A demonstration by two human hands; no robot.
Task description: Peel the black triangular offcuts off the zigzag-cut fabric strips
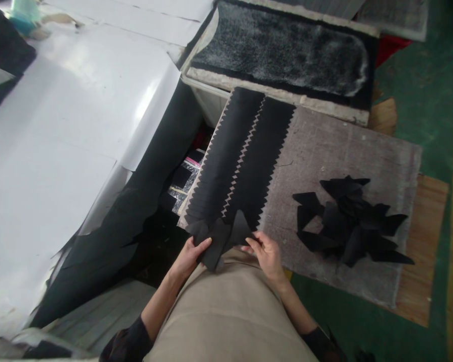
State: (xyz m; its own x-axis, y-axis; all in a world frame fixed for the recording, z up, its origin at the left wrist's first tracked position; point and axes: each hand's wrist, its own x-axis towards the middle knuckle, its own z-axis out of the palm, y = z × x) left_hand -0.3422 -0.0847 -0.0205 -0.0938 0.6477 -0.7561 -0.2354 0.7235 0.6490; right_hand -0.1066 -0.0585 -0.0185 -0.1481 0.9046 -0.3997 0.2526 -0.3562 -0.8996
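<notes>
My left hand [195, 254] is closed on several black fabric pieces [214, 242], its thumb pressed on top of them. Another pointed black piece [240, 230] is pinched at its lower right edge by my right hand [263, 251]. Both hands are close to my body, at the near edge of a grey-brown fabric-covered board [309, 146]. Two rows of overlapping black pieces [245, 156] lie on the board just beyond my hands, their tips forming zigzag edges. To the right on the same board is a loose heap of black pieces [349, 221].
At left stands a large table with a white sheet [60, 151] over it. Behind the board is a tray with a dark, whitish-dusted surface [287, 50]. A wooden panel [423, 251] juts out under the board at right, above a green floor [430, 100].
</notes>
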